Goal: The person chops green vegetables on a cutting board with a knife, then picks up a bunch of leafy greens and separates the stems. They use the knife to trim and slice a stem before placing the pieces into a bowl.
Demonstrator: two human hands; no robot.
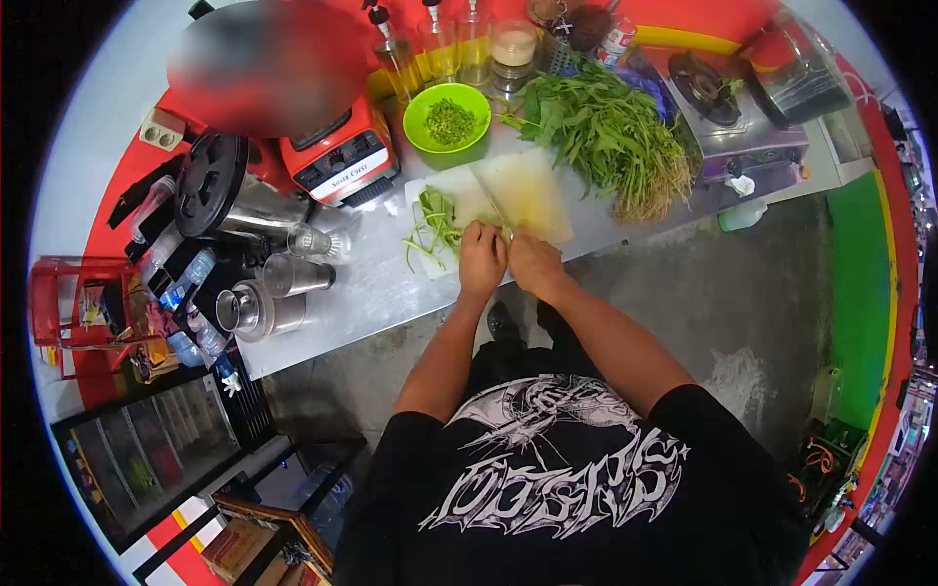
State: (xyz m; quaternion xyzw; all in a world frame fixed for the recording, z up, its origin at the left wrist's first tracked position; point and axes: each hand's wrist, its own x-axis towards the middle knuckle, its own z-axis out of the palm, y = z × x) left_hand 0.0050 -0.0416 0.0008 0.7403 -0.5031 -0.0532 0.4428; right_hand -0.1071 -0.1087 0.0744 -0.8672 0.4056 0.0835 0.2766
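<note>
On the metal counter lies a white cutting board (547,181), where both hands meet at the near edge. My right hand (534,262) is closed around the handle end of a knife (490,195), whose blade points away across the board. Close beside it, my left hand (483,258) is closed near some green stems; its fingertips are partly hidden. Loose green stems (435,227) are piled on the board's left side. Behind the board stands a lime-green bowl (415,122) containing chopped greens (449,122). A large bunch of leafy greens (601,127) with roots lies to the right.
A red blender base (337,156), metal shakers (269,308) and a lidded steel pitcher (249,205) occupy the left. Pump bottles (396,63) and a glass jar (513,49) line the back. A gas stove (747,142) sits at right. The counter's front edge (410,319) runs before me.
</note>
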